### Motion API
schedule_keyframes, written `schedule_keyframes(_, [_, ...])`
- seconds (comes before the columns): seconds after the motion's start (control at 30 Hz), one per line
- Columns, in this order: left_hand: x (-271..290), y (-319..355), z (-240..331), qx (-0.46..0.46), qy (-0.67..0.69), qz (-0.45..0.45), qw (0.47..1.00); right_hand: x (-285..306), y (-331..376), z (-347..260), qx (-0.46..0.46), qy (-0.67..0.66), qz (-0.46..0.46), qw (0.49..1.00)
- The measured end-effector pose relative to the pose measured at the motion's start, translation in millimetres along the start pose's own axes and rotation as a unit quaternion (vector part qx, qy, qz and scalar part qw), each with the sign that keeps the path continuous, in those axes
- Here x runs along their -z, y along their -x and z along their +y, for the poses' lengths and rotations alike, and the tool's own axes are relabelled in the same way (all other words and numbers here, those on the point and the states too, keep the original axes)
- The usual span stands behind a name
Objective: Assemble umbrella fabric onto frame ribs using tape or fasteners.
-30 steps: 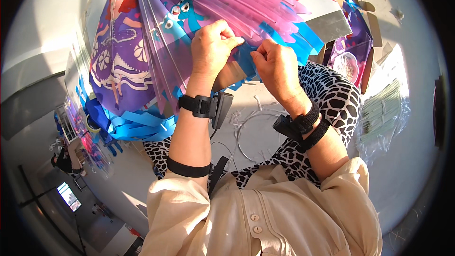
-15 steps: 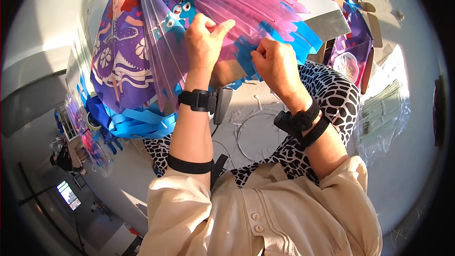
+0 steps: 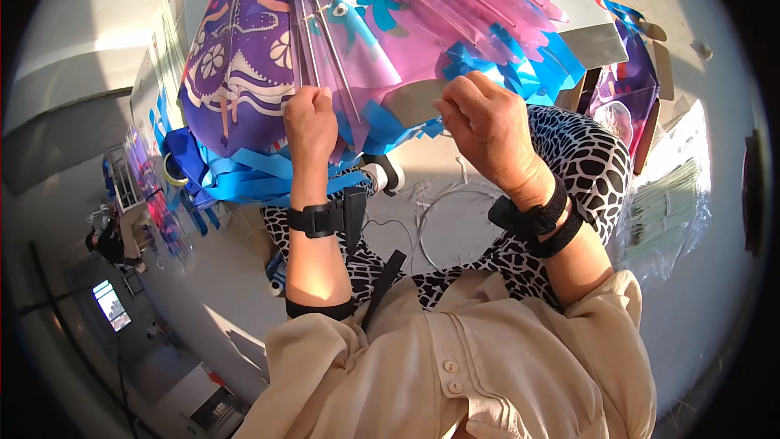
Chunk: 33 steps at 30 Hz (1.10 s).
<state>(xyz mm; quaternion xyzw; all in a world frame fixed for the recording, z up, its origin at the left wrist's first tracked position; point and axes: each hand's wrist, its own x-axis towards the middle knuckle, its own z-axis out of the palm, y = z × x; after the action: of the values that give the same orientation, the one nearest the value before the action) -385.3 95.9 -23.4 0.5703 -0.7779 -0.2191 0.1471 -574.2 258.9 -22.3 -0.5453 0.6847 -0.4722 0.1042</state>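
A purple and pink printed kite [image 3: 236, 73] with thin pale rods [image 3: 325, 41] spreads out in front of me, a red-haired figure on its left panel. My left hand [image 3: 310, 126] is closed at the kite's lower edge, by the rod ends. What its fingers pinch is hidden. To the right, my right hand [image 3: 491, 134] is also closed, its fingertips just below the blue ribbons [image 3: 496, 65] along the kite's pink part. Whatever it holds, if anything, is too small or hidden to name.
A grey-white board with red print [image 3: 605, 41] lies under the kite. More blue ribbons [image 3: 252, 179] and a tape roll [image 3: 175, 169] are at left. At right stand a cardboard box [image 3: 662, 81] and a plastic bag of thin rods [image 3: 666, 195]. A wire loop [image 3: 422, 228] lies between my patterned trouser legs.
My left hand has moved left and down, from the kite's middle to near the rod ends, and its thumb has folded in. The right hand stays closed, slightly further right and lower.
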Motion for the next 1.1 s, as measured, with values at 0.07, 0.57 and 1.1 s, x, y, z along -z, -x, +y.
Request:
schedule_keyframes(0.07, [-6.2,8.0,-7.6,0.030,0.028,-0.026,0.999,-23.3,0.4,-0.5,-0.034,-0.070,-0.045,0.996])
schedule_keyframes(0.57, [8.2,18.2,32.0,0.164,0.377,-0.160,0.897,-61.3,-27.5,-12.6,-0.034,-0.079,-0.057,0.995])
schedule_keyframes(1.1, [5.1,20.9,39.5,0.149,0.409,-0.178,0.882,-51.2,-53.1,-5.8,-0.308,-0.343,-0.170,0.871])
